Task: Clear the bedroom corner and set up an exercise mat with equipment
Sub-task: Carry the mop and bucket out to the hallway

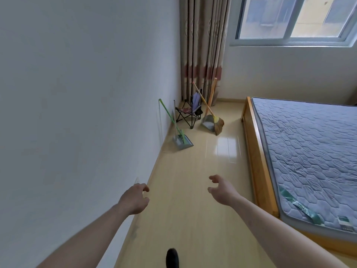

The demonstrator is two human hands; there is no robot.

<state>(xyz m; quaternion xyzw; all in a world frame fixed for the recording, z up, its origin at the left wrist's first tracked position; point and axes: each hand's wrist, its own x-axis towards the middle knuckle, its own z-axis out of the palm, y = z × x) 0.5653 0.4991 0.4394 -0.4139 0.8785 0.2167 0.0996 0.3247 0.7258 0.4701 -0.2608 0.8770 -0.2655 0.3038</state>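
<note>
In the far corner stands a small folding camp chair with a dark frame. A straw broom with an orange handle leans across a grey dustpan beside it. Nearer, against the left wall, a second grey dustpan holds a green-handled broom. My left hand and my right hand reach forward over the floor, both holding nothing, fingers loosely curled, well short of the corner.
A white wall runs along the left. A wooden bed frame with a grey quilted mattress fills the right. Striped curtains hang in the corner beside a window. A strip of light wood floor leads ahead.
</note>
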